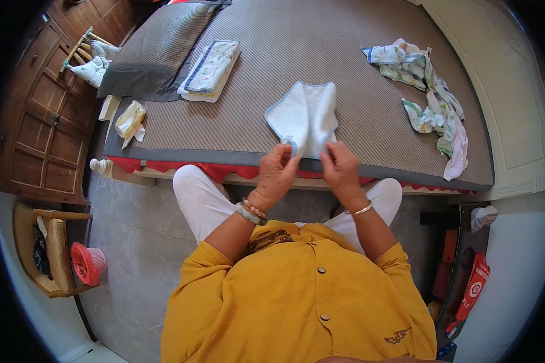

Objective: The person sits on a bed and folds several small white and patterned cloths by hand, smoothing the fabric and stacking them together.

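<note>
A small white cloth with blue edging (316, 112) hangs between my hands, its far part lying on the bed mat (248, 136). My left hand (277, 170) pinches its near left corner. The near right corner is between the fingers of my right hand (340, 169). Between the two corners the cloth sags in a fold along its middle. Beyond it to the left lies a neat stack of folded patterned cloths (213, 69). Several crumpled patterned cloths (433, 100) are strewn along the right side of the mat.
An opened tissue pack (130, 123) sits at the mat's near left corner. A grey pillow cover (160, 48) lies farther back. Left are a wooden cabinet (36, 115), a wicker chair (54, 254) and a red-lined bin (89, 264). A dark shelf (454, 260) stands at right.
</note>
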The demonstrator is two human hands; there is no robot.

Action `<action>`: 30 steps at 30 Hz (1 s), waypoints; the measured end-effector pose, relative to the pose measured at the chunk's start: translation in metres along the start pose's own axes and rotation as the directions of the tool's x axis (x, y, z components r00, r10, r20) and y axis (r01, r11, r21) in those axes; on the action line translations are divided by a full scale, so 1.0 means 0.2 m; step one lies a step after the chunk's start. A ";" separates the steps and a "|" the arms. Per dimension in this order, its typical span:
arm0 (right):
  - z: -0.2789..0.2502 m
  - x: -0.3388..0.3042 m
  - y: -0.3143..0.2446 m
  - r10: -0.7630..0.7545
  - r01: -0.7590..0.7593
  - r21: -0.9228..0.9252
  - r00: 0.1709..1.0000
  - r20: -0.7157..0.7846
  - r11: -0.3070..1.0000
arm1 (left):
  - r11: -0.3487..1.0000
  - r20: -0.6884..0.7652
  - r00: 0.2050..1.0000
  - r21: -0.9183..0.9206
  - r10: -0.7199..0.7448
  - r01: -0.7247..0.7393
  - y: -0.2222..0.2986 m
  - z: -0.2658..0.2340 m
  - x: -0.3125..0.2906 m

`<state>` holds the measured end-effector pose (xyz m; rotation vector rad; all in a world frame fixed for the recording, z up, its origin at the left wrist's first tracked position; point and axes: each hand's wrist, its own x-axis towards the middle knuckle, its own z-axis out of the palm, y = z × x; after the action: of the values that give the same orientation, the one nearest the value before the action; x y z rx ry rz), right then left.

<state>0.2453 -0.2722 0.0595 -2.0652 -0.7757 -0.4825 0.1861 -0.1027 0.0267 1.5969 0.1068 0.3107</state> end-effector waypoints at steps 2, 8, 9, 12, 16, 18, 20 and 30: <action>0.07 -0.03 -0.08 -0.010 0.009 0.004 0.998 0.062 1.000 | 0.997 0.024 0.999 0.067 0.032 -0.034 0.01 0.05 -0.03; 0.07 -0.08 -0.10 -0.019 0.007 0.086 0.990 0.138 0.996 | 0.995 -0.044 0.999 -0.098 0.009 -0.014 0.04 0.07 -0.06; 0.07 -0.07 -0.10 -0.029 0.020 0.077 0.992 0.124 0.997 | 0.995 -0.046 0.999 -0.099 0.010 -0.014 0.05 0.07 -0.06; 0.07 -0.07 -0.11 -0.054 0.044 0.076 0.990 0.128 0.996 | 0.999 -0.007 0.999 0.014 -0.035 0.035 0.05 0.06 -0.08; 0.06 -0.08 -0.15 -0.033 0.022 0.065 0.984 0.178 0.998 | 0.994 -0.053 0.997 0.095 0.064 -0.058 0.04 0.07 -0.10; 0.06 -0.09 -0.15 -0.115 0.112 0.024 0.982 0.149 0.993 | 0.996 -0.072 0.996 0.070 0.052 -0.047 0.05 0.08 -0.11; 0.06 -0.08 -0.15 -0.146 0.153 -0.034 0.978 0.150 0.988 | 0.993 -0.116 0.989 0.094 0.088 -0.077 0.08 0.10 -0.12; 0.04 -0.06 -0.11 -0.191 0.192 -0.026 0.980 0.050 0.981 | 0.965 -0.094 0.976 0.194 0.196 -0.175 0.19 0.17 -0.07</action>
<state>0.2222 -0.2600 0.0608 -2.0464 -1.0072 -0.5568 0.1768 -0.1414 0.0613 1.7771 0.0739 0.5505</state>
